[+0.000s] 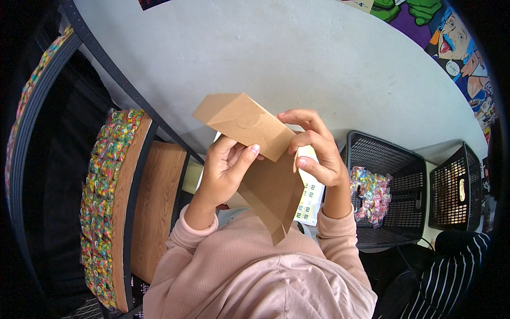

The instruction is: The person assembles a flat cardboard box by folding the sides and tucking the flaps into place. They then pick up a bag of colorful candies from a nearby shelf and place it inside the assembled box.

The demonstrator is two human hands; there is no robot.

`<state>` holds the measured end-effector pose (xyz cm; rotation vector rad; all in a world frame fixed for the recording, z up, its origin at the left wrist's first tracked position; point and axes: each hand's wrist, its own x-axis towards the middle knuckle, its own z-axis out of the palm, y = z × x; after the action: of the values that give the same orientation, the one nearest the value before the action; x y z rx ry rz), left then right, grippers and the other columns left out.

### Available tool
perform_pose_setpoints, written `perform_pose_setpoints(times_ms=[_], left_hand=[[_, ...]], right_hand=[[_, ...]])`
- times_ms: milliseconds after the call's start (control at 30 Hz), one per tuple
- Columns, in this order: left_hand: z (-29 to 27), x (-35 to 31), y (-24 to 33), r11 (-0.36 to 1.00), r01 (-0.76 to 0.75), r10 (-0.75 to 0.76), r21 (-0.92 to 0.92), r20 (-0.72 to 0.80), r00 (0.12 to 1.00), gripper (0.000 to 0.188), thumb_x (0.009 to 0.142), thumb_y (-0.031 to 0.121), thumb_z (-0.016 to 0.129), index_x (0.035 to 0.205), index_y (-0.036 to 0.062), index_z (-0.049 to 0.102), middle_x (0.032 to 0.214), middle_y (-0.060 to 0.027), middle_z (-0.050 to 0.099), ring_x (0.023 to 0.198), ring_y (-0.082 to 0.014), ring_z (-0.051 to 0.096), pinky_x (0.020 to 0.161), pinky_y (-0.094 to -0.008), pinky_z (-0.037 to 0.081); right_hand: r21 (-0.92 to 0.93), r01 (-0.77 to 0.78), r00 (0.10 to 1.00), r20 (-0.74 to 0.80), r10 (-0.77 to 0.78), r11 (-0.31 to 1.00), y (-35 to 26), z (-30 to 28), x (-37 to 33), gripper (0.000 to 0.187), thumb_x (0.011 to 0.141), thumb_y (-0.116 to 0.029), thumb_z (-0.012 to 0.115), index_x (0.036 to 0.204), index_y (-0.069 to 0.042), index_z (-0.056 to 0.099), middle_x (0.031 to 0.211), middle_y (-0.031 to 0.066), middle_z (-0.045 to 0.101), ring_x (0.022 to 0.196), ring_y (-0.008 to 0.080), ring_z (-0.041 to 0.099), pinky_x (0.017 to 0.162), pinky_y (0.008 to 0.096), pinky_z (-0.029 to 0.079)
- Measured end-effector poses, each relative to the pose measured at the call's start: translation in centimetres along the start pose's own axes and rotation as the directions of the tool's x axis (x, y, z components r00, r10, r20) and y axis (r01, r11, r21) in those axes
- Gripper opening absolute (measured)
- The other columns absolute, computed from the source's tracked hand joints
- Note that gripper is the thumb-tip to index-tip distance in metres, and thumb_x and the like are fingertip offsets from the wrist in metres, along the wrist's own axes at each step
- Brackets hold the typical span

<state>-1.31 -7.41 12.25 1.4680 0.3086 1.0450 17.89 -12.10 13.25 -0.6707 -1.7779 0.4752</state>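
Note:
A brown cardboard box (265, 183), partly folded, is held up in front of my chest. Its upper flap (249, 119) stands bent over at the top, with a curved cut line in it. My left hand (226, 167) pinches the flap's lower edge between thumb and fingers. On the other side, my right hand (316, 146) grips the box's right corner and a narrow side tab, its fingers curled over the edge. Behind the box, a sheet of printed labels (309, 199) shows in part; most of it is hidden.
To the left, a wooden shelf (154, 202) stands beside rows of small colourful candy bags (109, 196). A black plastic crate (406, 186) on the right holds several wrapped packets (371, 194); a second crate (456, 186) sits beyond it. Someone's striped black clothing (451, 276) is at the lower right.

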Motion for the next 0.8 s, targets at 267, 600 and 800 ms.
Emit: perform_pose_setpoints(times_ms=[267,600,800], left_hand=[[0.9,0.1,-0.1,1.0,0.013,-0.011,0.021,-0.106,0.994,0.021,0.085,0.001,0.054,0.105,-0.0041,0.049,0.1,-0.008,0.056,0.091,-0.0119,0.054,0.082,-0.0259,0.043],[1.2,-0.6,0.4,0.997,0.041,-0.035,0.072,-0.09,0.995,0.02,0.087,0.002,0.051,0.105,-0.0052,0.048,0.104,-0.011,0.056,0.097,-0.0147,0.054,0.085,-0.0277,0.043],[1.6,-0.8,0.5,0.999,0.045,-0.042,0.026,-0.08,0.996,0.022,0.087,0.002,0.049,0.108,-0.0056,0.046,0.106,-0.0118,0.056,0.099,-0.015,0.053,0.086,-0.0277,0.042]], right_hand=[[-0.25,-0.174,0.931,-0.356,0.077,0.952,-0.5,2.6,0.4,0.019,0.073,-0.01,0.068,0.079,0.003,0.056,0.109,0.017,0.048,0.092,0.0274,0.061,0.067,0.032,0.055],[-0.387,-0.202,0.94,-0.334,0.067,0.9,-0.9,3.4,0.5,0.019,0.073,-0.005,0.067,0.078,0.006,0.053,0.106,0.018,0.048,0.091,0.027,0.06,0.07,0.0313,0.056],[-0.356,-0.222,0.937,-0.334,0.099,0.908,-1.0,3.6,0.3,0.018,0.074,-0.004,0.064,0.079,0.006,0.05,0.105,0.0178,0.048,0.092,0.0273,0.059,0.07,0.0319,0.056]])
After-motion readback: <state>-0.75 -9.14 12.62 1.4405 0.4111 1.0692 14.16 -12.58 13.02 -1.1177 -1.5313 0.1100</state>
